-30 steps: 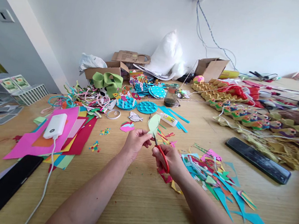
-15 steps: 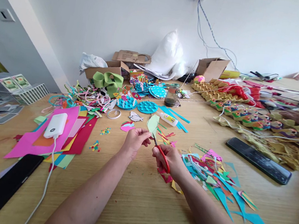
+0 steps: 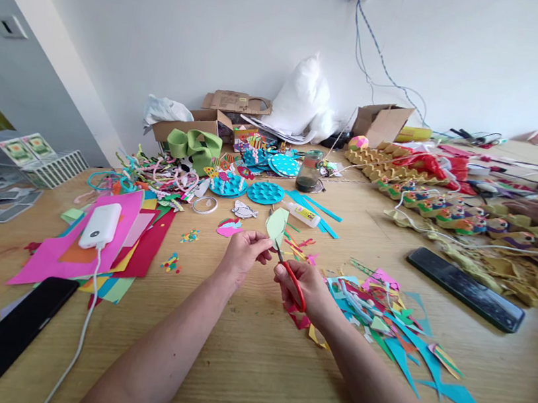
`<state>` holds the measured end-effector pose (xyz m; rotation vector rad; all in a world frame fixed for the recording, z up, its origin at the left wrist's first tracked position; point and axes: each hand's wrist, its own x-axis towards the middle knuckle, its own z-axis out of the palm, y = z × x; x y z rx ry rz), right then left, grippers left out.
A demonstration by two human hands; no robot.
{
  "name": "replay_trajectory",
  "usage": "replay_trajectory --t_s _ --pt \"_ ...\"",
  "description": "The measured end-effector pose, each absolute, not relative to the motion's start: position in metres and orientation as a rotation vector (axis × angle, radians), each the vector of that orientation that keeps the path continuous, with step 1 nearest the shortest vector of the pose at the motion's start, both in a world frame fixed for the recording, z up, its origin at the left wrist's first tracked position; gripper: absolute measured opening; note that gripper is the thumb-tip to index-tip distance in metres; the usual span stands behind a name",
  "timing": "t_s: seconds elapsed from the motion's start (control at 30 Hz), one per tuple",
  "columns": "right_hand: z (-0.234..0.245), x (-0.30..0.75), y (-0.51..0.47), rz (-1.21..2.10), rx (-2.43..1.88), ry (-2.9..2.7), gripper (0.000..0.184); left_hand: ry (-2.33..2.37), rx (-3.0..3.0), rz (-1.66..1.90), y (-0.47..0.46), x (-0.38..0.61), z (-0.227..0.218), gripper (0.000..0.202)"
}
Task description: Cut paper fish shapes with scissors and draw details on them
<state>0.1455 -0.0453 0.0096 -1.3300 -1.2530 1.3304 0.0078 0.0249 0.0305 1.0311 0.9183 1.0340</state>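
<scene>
Between thumb and fingers my left hand (image 3: 244,253) pinches the lower end of a pale green paper piece (image 3: 276,224), which is leaf-shaped and points up. My right hand (image 3: 305,289) is closed around the red-handled scissors (image 3: 297,290). Their dark blades meet the paper's lower right edge, just right of my left fingertips. Behind the paper lies a white glue bottle (image 3: 304,215). A fish cutout (image 3: 244,209) and a pink-and-teal paper cutout (image 3: 230,226) lie flat beyond my left hand.
Paper scraps (image 3: 383,317) spread to the right, with a black phone (image 3: 465,289) beyond. Coloured sheets (image 3: 147,244) and a white power bank (image 3: 100,226) lie left, above another dark phone (image 3: 4,338). A glass jar (image 3: 309,170) stands behind; another person's hand (image 3: 537,214) is far right.
The green paper has shifted very slightly to the right at its tip. Both my hands stay nearly in place, still holding the paper and scissors.
</scene>
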Motion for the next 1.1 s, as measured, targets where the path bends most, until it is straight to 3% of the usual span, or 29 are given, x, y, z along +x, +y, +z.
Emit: replay_trajectory --t_s 1.1 --pt "0.0101 0.1457 -0.0455 1.359 -1.282 -1.220 0.048 0.909 1.037 1.023 0.0246 0.0076 0.0294 0.012"
